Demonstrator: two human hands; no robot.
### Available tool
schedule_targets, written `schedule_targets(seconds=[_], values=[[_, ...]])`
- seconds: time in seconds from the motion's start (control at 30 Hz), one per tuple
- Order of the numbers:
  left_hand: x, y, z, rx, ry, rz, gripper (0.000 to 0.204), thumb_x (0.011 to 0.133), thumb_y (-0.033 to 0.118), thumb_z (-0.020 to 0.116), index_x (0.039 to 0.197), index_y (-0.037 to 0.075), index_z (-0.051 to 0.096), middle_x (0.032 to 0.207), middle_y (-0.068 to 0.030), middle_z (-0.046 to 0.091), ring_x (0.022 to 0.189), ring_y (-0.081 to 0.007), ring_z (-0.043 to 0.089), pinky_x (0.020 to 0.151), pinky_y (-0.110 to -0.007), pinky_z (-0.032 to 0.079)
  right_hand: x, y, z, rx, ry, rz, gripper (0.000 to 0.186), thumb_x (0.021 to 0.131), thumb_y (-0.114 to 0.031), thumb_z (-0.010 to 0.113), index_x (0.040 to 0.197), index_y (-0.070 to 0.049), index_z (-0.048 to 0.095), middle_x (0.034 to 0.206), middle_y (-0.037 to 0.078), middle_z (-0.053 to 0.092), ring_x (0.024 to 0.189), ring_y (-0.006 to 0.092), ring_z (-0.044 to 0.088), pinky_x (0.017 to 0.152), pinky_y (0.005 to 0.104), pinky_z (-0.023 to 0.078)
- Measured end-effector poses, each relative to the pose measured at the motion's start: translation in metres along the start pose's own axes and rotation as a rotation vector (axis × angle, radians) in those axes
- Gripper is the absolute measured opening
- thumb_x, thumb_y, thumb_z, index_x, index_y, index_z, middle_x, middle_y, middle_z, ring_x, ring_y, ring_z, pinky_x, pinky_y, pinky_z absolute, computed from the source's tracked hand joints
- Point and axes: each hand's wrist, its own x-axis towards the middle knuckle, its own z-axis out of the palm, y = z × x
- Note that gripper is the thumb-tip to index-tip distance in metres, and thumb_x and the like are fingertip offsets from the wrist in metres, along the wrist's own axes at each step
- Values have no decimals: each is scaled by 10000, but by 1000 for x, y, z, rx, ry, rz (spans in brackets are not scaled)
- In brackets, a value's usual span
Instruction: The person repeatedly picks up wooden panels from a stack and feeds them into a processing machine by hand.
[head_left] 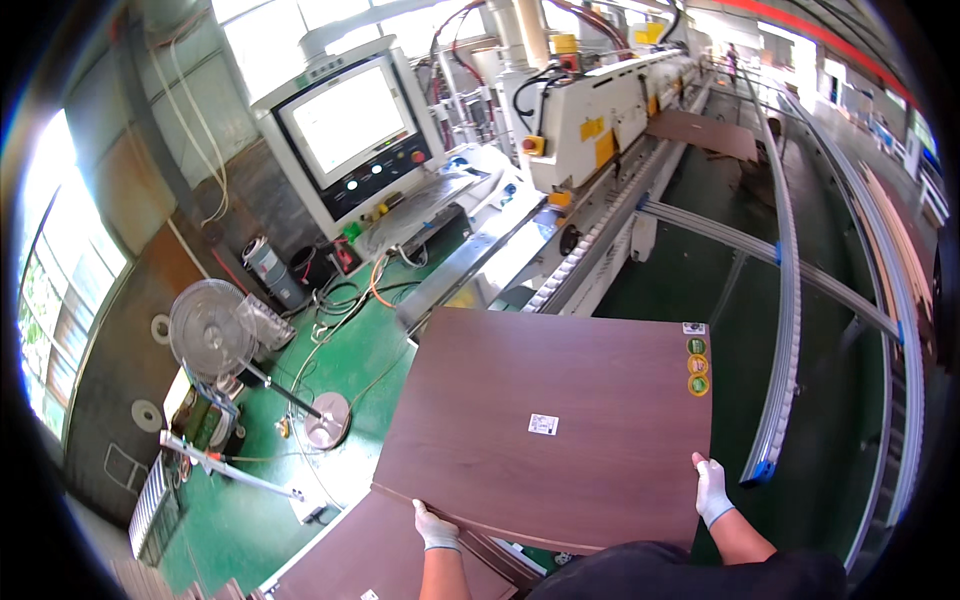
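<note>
A large brown wood-grain board (545, 410), with a small white label at its middle and stickers at its right corner, is held in front of me. My left hand (436, 528), in a white glove, is closed on its near edge toward the left corner. My right hand (711, 490), also gloved, grips its right side near the near corner, thumb on top. Below and left of it lie more brown boards (330, 565). Beyond it is the machine's long roller track (555, 280).
A control screen (340, 120) stands left of the white machine (590, 130); another board (705, 132) lies farther along it. Metal support rails (770, 420) run along the right. A fan (213, 330), cables (330, 330) and tools are on the left floor. A person (732, 60) is far back.
</note>
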Motion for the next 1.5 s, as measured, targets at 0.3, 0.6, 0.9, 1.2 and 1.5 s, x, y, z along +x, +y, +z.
schedule_targets(seconds=[0.3,0.6,0.9,1.2,1.5], values=[[77,19,54,138,-84,-29,370,1014,312,435,1227,24,526,1230,-125,582,1138,-305,564,1014,-449,447,-60,23,-12,605,-451,810,412,966,-260,534,1297,-18,507,1294,162,564,1198,367,531,1031,542,417],[26,-10,76,229,-378,-430,623,982,573,384,1376,92,411,1254,-121,539,1137,-300,522,954,-479,419,-67,-5,48,854,-396,883,419,973,-281,530,1314,-45,471,1313,165,546,1202,381,519,1027,561,407],[-69,-121,-141,675,202,-767,499,998,458,408,1209,42,587,1139,-128,667,1078,-332,611,878,-496,481,-9,-36,87,465,-201,373,392,934,-170,634,1232,44,494,1118,135,602,986,263,622,865,449,539],[-109,-102,-166,663,-47,-897,476,977,485,426,1028,59,633,861,-77,668,809,-221,642,705,-353,530,28,-50,93,459,58,539,406,937,-250,632,1248,-37,480,1164,140,605,1034,323,616,873,513,531],[-89,-154,-40,812,-75,-758,411,988,378,453,1066,17,634,1013,-93,633,912,-200,586,780,-339,487,119,-55,76,354,92,504,667,828,-491,722,1265,-23,536,1290,111,539,1190,221,495,1002,437,410]])
